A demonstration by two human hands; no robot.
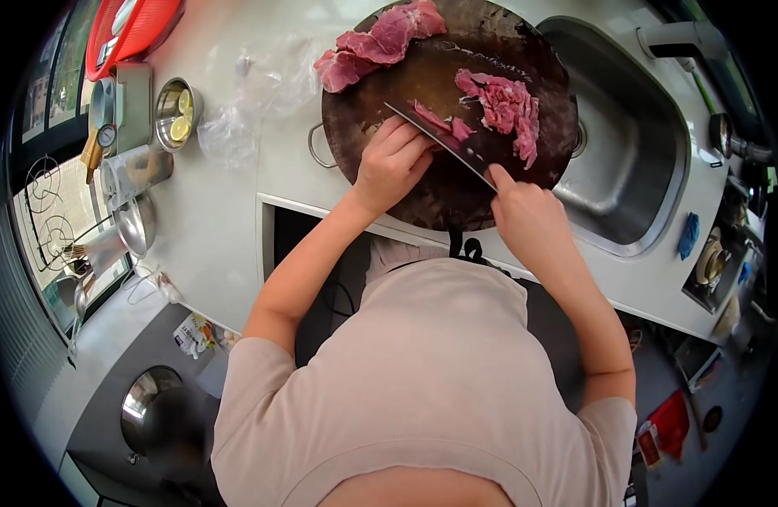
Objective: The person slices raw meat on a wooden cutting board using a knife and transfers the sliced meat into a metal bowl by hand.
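Note:
A kitchen knife (446, 144) is gripped by its handle in my right hand (524, 211), and its blade slants up and left over the round wooden chopping board (406, 84). Against the near side of the blade lies my left hand (393, 165), its fingers bent and pressed down on a piece of meat that they mostly hide. Just beyond the blade are a few fresh-cut meat strips (439, 120). A pile of sliced meat (507, 110) sits at the board's right. Larger raw meat slabs (380, 44) rest at its far left edge.
A steel sink (630, 144) adjoins the board on the right. To the left, a crumpled plastic bag (245, 114) lies on the white counter (207, 220), near a metal bowl (177, 114) with lemon slices. A red basket (139, 34) stands at the far left.

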